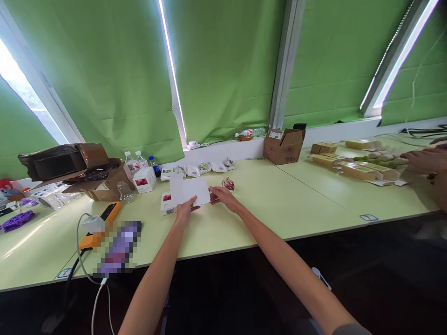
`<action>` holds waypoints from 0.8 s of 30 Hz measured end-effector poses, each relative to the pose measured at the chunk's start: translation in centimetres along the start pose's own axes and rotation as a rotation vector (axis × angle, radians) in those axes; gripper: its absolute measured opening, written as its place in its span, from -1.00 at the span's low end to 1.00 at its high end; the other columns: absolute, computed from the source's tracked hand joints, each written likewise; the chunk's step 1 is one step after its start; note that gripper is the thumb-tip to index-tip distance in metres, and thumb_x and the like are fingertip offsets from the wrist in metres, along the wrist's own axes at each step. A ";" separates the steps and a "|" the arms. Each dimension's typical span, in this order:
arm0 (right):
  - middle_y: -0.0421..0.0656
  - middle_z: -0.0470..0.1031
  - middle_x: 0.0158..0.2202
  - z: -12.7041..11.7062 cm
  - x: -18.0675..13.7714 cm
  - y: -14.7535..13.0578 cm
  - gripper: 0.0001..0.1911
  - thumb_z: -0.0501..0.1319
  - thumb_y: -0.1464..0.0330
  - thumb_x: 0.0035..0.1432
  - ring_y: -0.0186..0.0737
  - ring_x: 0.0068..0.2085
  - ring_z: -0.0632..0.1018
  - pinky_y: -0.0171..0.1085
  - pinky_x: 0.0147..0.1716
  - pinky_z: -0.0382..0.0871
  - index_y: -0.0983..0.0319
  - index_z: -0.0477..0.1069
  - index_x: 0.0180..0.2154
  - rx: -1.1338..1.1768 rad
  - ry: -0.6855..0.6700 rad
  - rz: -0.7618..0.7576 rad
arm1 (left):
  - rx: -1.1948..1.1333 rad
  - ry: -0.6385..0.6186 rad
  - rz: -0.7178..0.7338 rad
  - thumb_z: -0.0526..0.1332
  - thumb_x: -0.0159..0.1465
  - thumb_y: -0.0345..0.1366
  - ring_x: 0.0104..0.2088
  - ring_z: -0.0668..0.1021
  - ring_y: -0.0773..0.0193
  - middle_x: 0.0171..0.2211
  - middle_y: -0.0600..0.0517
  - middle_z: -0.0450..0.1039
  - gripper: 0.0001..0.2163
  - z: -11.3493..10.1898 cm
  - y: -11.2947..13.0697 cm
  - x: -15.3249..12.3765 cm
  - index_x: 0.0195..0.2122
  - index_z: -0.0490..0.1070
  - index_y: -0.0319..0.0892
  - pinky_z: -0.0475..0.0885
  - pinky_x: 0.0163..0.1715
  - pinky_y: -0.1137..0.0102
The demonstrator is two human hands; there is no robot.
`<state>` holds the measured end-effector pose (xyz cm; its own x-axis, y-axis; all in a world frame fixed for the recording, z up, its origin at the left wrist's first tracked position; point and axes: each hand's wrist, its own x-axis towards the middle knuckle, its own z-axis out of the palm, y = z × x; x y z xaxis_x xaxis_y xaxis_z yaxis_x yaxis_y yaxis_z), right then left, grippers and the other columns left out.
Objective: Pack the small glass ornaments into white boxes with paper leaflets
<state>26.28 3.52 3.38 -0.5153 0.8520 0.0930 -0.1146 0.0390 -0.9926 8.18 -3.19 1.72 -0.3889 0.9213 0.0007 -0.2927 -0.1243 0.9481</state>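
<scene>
My left hand (pixel 186 210) is closed on the near edge of a white carton (pixel 196 190), its thumb lying on the top face. A pale flap stands up at the carton's left end. My right hand (pixel 225 197) is closed at the right end of the same carton, with its fingertips partly hidden. Beneath and left of the carton lies another white box (pixel 167 204) with a red picture and a barcode. Just beyond my right hand rests a round reddish ornament (pixel 228 184) with a gold top.
Several clear-wrapped ornaments (pixel 204 167) line the back. White boxes (pixel 144 180), bottles and an open brown carton (pixel 104 184) stand left, near an orange power strip (pixel 101 225) and pixelated phone (pixel 118 249). Rightward are a cardboard box (pixel 284 146), yellow trays (pixel 359 170) and another person's hands (pixel 424 160).
</scene>
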 end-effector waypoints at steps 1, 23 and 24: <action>-0.06 0.58 -0.38 0.1 -0.1 0.0 -0.66 0.24 0.11 0.16 -0.29 -0.43 0.56 -0.31 -0.39 0.52 0.28 0.49 -0.30 -0.003 -0.022 0.006 | -0.011 0.003 -0.011 0.43 0.06 -0.36 -0.25 0.62 0.11 -0.04 -0.19 0.49 -0.50 -0.1 0.0 0.1 0.04 0.38 -0.25 0.61 -0.34 0.25; -0.10 0.60 -0.35 0.4 -0.5 0.1 -0.46 0.47 0.25 -0.12 -0.32 -0.42 0.55 -0.34 -0.37 0.49 0.27 0.44 -0.08 -0.119 -0.093 -0.072 | 0.029 -0.116 -0.071 0.34 0.13 -0.26 -0.36 0.64 0.10 -0.19 -0.20 0.55 -0.58 -0.1 0.2 -0.2 0.00 0.40 -0.30 0.55 -0.28 0.23; -0.09 0.60 -0.35 0.4 -0.4 0.1 -0.48 0.46 0.24 -0.11 -0.32 -0.42 0.54 -0.34 -0.38 0.49 0.28 0.45 -0.10 -0.121 -0.091 -0.071 | 0.028 -0.118 -0.072 0.34 0.13 -0.26 -0.37 0.64 0.10 -0.19 -0.20 0.54 -0.58 -0.1 0.2 -0.1 0.01 0.40 -0.30 0.55 -0.28 0.23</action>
<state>26.16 2.94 3.29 -0.5849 0.7944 0.1639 -0.0526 0.1645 -0.9850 8.11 -3.38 1.85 -0.2619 0.9646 -0.0315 -0.2908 -0.0477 0.9556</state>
